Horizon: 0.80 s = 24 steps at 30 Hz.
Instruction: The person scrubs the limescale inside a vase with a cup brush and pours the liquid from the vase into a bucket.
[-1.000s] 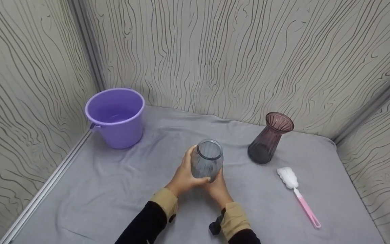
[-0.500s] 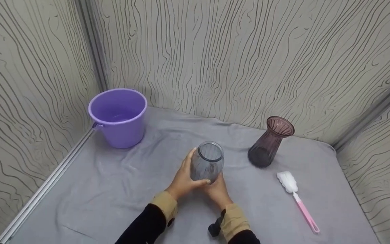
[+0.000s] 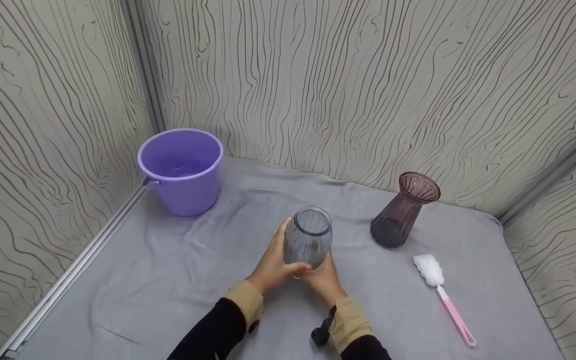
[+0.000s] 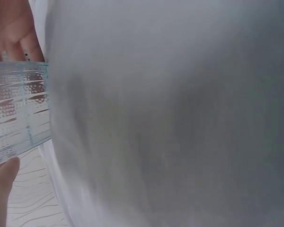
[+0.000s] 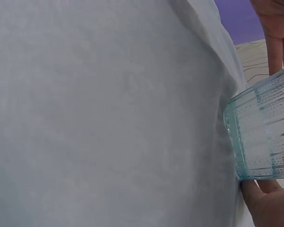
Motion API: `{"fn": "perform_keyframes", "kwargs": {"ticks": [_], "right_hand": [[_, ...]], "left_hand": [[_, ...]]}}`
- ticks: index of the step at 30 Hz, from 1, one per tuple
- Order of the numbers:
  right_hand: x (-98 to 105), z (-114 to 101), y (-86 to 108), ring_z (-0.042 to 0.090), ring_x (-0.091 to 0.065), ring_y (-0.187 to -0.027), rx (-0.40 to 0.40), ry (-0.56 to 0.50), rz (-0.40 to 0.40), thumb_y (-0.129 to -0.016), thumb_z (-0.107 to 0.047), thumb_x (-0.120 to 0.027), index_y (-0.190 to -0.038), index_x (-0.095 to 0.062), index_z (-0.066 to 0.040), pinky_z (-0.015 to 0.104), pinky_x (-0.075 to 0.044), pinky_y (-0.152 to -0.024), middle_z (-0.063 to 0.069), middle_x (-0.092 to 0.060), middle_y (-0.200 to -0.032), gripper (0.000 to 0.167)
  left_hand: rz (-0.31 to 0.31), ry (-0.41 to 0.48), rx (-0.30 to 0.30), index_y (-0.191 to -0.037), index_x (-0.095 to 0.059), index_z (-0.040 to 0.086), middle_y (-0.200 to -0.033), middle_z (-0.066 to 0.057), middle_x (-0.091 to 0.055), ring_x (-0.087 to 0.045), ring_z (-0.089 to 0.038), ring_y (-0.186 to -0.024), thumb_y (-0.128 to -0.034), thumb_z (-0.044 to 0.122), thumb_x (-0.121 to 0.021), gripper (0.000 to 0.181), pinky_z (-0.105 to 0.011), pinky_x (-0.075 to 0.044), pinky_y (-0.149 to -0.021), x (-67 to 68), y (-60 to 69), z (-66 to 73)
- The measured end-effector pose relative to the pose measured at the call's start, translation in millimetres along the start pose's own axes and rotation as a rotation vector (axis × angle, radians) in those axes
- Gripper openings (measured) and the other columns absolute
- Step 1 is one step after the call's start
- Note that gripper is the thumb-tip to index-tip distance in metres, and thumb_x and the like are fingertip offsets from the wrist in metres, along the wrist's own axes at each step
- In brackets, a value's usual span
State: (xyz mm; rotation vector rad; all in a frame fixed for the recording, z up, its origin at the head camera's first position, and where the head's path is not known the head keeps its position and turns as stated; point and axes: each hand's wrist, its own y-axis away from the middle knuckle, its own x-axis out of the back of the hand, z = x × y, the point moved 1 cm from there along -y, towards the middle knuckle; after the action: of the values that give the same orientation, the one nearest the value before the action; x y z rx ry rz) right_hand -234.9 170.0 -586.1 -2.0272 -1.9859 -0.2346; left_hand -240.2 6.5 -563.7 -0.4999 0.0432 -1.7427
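Observation:
Between my two hands is a clear blue-grey ribbed glass vase (image 3: 312, 244), its round mouth tilted up toward the head camera. My left hand (image 3: 272, 267) grips its left side, the thumb lying across the front. Low on the right, my right hand (image 3: 325, 281) holds the same vase, with most of its fingers hidden behind the glass. Both wrist views show the textured glass wall, the left wrist view catching the vase (image 4: 20, 109) at its edge and the right wrist view showing the vase's base end (image 5: 260, 132) close to the cloth.
Grey cloth (image 3: 193, 280) covers the table. A purple bucket (image 3: 188, 195) stands at the back left. To the right are a purple ribbed glass vase (image 3: 399, 215) and a white-headed brush (image 3: 450, 310) with a pink handle. Patterned walls (image 3: 293, 90) enclose the table.
The head view has shifted a little, so the bucket, purple vase and brush appear slightly farther right. Both hands keep hold of the clear vase in nearly the same place.

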Motion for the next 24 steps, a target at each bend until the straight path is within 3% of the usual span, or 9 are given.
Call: {"fn": "perform_keyframes", "kwargs": {"ticks": [6, 11, 17, 24], "right_hand": [[-5.6, -11.5, -2.1, 0.041, -0.029, -0.147, -0.029, 0.002, 0.018, -0.069, -0.023, -0.095, -0.156, -0.025, -0.002, 0.059, -0.020, -0.119, 0.026, -0.036, -0.156, 0.114], [-8.8, -30.5, -7.9, 0.040, -0.034, -0.145, -0.018, 0.006, 0.028, -0.068, -0.029, -0.095, -0.154, -0.029, -0.002, 0.057, -0.025, -0.118, 0.025, -0.040, -0.154, 0.112], [-10.6, -56.7, -17.0, 0.037, -0.046, -0.136, -0.010, 0.024, 0.033, -0.069, -0.034, -0.095, -0.149, -0.040, -0.006, 0.056, -0.039, -0.109, 0.020, -0.051, -0.145, 0.101], [-13.9, -87.0, -29.6, 0.032, -0.052, -0.129, 0.020, 0.017, 0.038, -0.069, -0.034, -0.095, -0.146, -0.043, -0.011, 0.053, -0.045, -0.103, 0.013, -0.054, -0.140, 0.096]], "left_hand": [[0.018, 0.021, -0.019, -0.162, -0.013, 0.006, -0.163, -0.019, -0.027, -0.036, -0.037, -0.144, -0.0786, 0.031, -0.088, 0.115, -0.054, -0.040, -0.109, 11.0, -3.3, 3.7], [0.068, 0.057, -0.055, -0.158, -0.016, 0.006, -0.154, -0.022, -0.039, -0.047, -0.040, -0.134, -0.0793, 0.027, -0.088, 0.109, -0.054, -0.044, -0.105, 21.7, -9.6, 9.7], [0.126, 0.134, -0.069, -0.155, -0.015, 0.010, -0.153, -0.025, -0.039, -0.047, -0.042, -0.134, -0.0812, 0.026, -0.087, 0.105, -0.059, -0.042, -0.105, 32.5, -19.4, 19.0], [0.202, 0.219, -0.057, -0.160, -0.012, 0.016, -0.157, -0.023, -0.034, -0.041, -0.042, -0.140, -0.0854, 0.027, -0.084, 0.104, -0.062, -0.036, -0.110, 44.6, -29.0, 33.3]]}}
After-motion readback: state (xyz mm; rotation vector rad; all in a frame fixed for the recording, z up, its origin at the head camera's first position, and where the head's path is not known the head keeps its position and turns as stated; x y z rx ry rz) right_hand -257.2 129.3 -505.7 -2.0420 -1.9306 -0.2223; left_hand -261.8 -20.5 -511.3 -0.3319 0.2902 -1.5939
